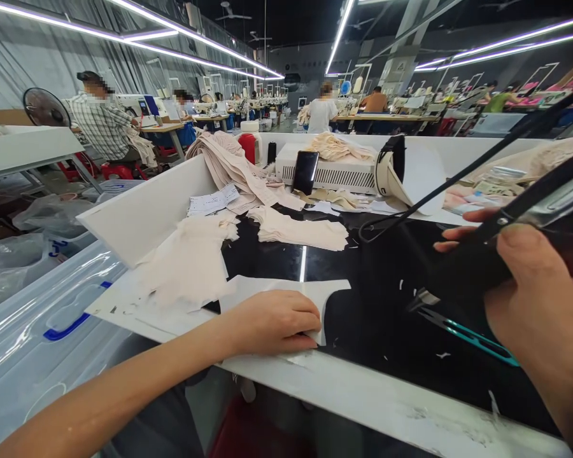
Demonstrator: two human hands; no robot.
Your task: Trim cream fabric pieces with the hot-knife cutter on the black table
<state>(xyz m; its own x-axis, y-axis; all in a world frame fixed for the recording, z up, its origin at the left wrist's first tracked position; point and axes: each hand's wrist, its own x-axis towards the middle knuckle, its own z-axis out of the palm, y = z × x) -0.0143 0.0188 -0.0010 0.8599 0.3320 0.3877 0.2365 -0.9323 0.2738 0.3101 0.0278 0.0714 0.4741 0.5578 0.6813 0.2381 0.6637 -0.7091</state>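
My left hand (pixel 274 321) lies on a white cut fabric piece (pixel 279 294) at the near edge of the black worktop (pixel 363 305), fingers curled and pressing the piece down. My right hand (pixel 530 286) is raised at the right, closed round a black corded tool (pixel 520 216) whose cable runs up and away. Teal thread snips (pixel 463 331) lie on the worktop just below that hand.
Stacks of cream fabric pieces (pixel 300 230) and a larger pile (pixel 191 261) lie on the left. A white box unit (pixel 329 172) with a phone (pixel 305 172) leaning on it stands behind. A clear plastic bin (pixel 42 331) sits at the left. Other workers sit at distant tables.
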